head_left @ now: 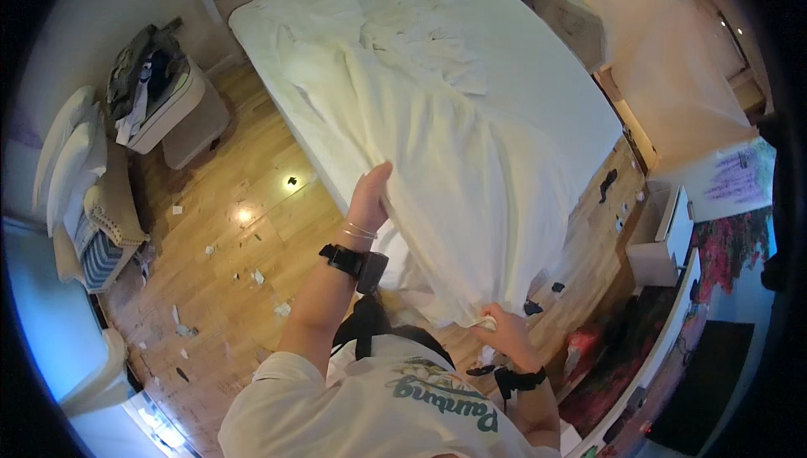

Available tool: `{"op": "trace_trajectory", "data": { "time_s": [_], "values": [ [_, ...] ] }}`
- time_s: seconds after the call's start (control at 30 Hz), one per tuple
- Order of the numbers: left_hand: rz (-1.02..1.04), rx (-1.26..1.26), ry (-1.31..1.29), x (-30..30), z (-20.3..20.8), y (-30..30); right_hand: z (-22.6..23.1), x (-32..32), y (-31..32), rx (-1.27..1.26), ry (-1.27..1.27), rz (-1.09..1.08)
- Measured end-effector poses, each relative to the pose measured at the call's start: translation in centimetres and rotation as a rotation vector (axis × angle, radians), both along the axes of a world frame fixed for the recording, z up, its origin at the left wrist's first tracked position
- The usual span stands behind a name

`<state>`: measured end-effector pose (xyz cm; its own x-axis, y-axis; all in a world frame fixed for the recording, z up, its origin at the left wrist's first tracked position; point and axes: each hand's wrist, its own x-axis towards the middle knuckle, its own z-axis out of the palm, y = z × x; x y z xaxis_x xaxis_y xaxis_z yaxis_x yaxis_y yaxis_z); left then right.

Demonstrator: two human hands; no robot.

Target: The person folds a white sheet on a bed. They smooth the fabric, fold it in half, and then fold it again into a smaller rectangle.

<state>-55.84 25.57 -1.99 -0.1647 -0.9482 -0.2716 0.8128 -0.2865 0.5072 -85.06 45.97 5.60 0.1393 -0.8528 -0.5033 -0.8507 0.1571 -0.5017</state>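
A rumpled white bed sheet [454,164] spreads over the bed and drapes off its near end toward me. My left hand [370,195] grips the sheet's left edge, thumb on top, its other fingers mostly hidden by cloth. Farther right and closer to my body, my right hand [509,337] is closed on the sheet's near edge, where the cloth gathers into folds. Under it lies the pale mattress [546,80], bare along the right side. Toward the far end, a patch of crumpled white cloth [429,46] rests on the bed.
Scraps of debris [258,276] litter the wooden floor [202,223]. At left stand a bedside cabinet [197,109] heaped with clothes and an armchair [118,206] stacked with pillows. To the right are an open white drawer [660,239], plastic sheeting [664,63] and a dark screen [706,382].
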Motion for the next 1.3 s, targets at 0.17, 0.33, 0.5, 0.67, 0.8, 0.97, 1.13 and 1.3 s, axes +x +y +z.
{"op": "trace_trajectory", "data": {
  "time_s": [0.17,0.33,0.5,0.67,0.8,0.97,1.13,1.3],
  "values": [
    [0.113,0.460,-0.157,2.4,-12.0,2.3,-4.7,-0.9,3.0,-0.011,0.178,0.220],
    [0.063,0.449,-0.174,3.9,-11.9,5.8,-12.1,3.0,3.6,-0.109,0.190,0.379],
    [-0.118,0.328,-0.245,4.6,-8.1,7.0,-10.6,13.8,-2.4,-0.437,-0.163,0.148],
    [-0.208,0.256,-0.044,4.7,-8.5,5.9,-10.6,21.1,-11.0,-0.562,-0.472,-0.231],
    [-0.298,0.365,-0.145,7.6,-9.9,4.7,-11.1,22.4,-14.8,-0.348,-0.211,-0.198],
    [-0.332,0.613,-0.237,14.1,-15.7,2.3,-14.3,21.7,-14.6,-0.322,-0.308,-0.456],
    [-0.134,0.558,-0.799,13.8,-14.7,-0.9,-11.1,21.6,-13.5,-0.156,-0.460,-0.652],
    [-0.314,0.438,-0.812,10.7,-15.7,-2.2,-10.2,23.7,-13.5,-0.090,-0.393,-0.621]
  ]
}}
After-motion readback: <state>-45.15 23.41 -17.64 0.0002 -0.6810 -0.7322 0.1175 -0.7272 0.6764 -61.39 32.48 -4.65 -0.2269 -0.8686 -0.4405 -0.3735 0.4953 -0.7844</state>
